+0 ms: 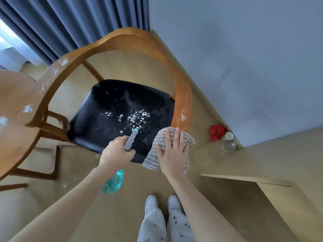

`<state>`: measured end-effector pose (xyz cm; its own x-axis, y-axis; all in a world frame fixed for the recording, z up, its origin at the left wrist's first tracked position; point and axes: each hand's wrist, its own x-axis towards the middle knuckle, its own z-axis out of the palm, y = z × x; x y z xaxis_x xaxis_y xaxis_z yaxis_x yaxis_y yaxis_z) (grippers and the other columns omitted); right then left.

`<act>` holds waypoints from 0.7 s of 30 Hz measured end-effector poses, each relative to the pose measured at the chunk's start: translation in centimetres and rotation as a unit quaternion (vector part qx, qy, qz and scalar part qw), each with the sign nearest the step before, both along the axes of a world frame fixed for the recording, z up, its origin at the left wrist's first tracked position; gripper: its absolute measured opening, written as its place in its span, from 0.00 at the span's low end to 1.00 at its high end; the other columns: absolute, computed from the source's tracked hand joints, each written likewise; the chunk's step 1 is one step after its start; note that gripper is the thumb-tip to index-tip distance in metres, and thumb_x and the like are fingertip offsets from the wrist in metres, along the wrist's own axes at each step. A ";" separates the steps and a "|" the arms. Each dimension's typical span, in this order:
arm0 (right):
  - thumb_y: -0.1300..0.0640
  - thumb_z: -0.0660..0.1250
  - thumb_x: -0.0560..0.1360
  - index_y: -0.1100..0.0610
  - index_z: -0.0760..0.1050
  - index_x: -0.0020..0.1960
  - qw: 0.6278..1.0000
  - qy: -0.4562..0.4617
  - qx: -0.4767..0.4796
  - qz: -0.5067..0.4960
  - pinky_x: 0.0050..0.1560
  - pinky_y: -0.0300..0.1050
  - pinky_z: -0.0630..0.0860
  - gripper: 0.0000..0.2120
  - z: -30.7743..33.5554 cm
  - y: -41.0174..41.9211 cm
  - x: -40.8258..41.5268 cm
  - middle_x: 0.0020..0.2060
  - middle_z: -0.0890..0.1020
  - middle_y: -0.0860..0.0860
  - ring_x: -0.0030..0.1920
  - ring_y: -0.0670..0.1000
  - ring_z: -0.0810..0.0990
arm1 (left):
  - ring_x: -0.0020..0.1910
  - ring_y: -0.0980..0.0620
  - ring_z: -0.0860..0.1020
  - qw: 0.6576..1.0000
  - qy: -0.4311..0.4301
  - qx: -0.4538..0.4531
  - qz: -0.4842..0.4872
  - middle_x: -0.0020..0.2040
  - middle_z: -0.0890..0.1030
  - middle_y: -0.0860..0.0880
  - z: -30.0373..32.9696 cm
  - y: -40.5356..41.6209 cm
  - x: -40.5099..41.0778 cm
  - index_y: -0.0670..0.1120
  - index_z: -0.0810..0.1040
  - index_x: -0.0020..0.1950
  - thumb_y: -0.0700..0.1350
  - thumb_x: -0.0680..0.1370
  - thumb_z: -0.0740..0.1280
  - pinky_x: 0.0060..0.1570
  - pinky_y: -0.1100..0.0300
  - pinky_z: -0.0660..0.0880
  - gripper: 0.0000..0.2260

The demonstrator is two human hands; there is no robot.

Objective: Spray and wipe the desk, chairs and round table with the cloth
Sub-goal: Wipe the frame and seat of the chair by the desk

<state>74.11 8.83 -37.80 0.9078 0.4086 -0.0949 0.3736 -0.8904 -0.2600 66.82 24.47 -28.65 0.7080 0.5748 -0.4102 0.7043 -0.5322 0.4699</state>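
Observation:
A wooden chair [111, 44] with a curved armrest rail and a black seat [111, 109] stands below me. White specks and wet patches cover the seat and dot the rail. My left hand [116, 152] grips a spray bottle [131, 139]; its grey nozzle with a blue tip points at the seat, and the teal bottle body hangs below my wrist. My right hand [173, 152] lies flat, fingers spread, on a grey striped cloth [152, 159] draped over the seat's front right corner and the end of the right armrest.
The round wooden table [12, 102], also speckled white, is at the left, touching the chair's rail. A light wooden desk [272, 161] is at the right, with a glass jar [228, 146], a white cap and a red object [216, 132] in the corner. Grey curtains hang behind.

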 end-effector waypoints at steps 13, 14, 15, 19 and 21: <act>0.36 0.40 0.78 0.45 0.41 0.77 0.999 0.019 -0.039 0.016 0.73 0.61 0.48 0.30 0.8 0.7 8.5 0.78 0.47 0.53 0.77 0.56 0.45 | 0.36 0.43 0.80 1.000 0.005 -0.004 -0.023 0.43 0.77 0.48 -0.7 1.6 4.0 0.45 0.75 0.47 0.41 0.71 0.64 0.43 0.46 0.78 0.07; 0.36 0.39 0.78 0.46 0.42 0.77 0.999 0.019 -0.038 0.017 0.73 0.61 0.48 0.31 0.7 0.8 8.9 0.78 0.47 0.53 0.77 0.56 0.45 | 0.36 0.44 0.80 1.000 0.004 -0.002 -0.024 0.43 0.77 0.48 -0.6 1.6 4.6 0.45 0.75 0.47 0.41 0.71 0.64 0.43 0.47 0.78 0.06; 0.36 0.37 0.77 0.46 0.42 0.78 0.999 0.016 -0.034 0.017 0.73 0.61 0.49 0.31 0.8 0.9 9.4 0.78 0.47 0.53 0.77 0.56 0.45 | 0.36 0.44 0.80 1.000 0.003 0.000 -0.024 0.42 0.77 0.49 -0.7 1.7 5.2 0.46 0.75 0.47 0.41 0.71 0.64 0.43 0.47 0.78 0.06; 0.36 0.35 0.76 0.46 0.44 0.78 0.999 0.012 -0.028 0.027 0.73 0.61 0.49 0.33 0.7 1.3 12.2 0.78 0.48 0.53 0.77 0.56 0.46 | 0.36 0.44 0.79 1.000 0.002 0.005 -0.019 0.41 0.76 0.50 -1.0 1.7 8.0 0.48 0.74 0.44 0.41 0.71 0.64 0.40 0.51 0.77 0.04; 0.38 0.42 0.79 0.46 0.43 0.78 0.999 0.016 -0.029 0.041 0.73 0.60 0.48 0.30 0.5 1.6 14.1 0.78 0.47 0.53 0.77 0.55 0.44 | 0.36 0.44 0.78 1.000 0.002 0.011 -0.014 0.40 0.75 0.50 -1.2 1.7 9.7 0.48 0.72 0.42 0.41 0.71 0.64 0.38 0.53 0.75 0.03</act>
<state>88.19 10.46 -37.32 0.8674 0.4747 -0.1492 0.4382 -0.8708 -0.2230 76.55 26.13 -29.88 0.7220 0.5639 -0.4009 0.6912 -0.5617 0.4547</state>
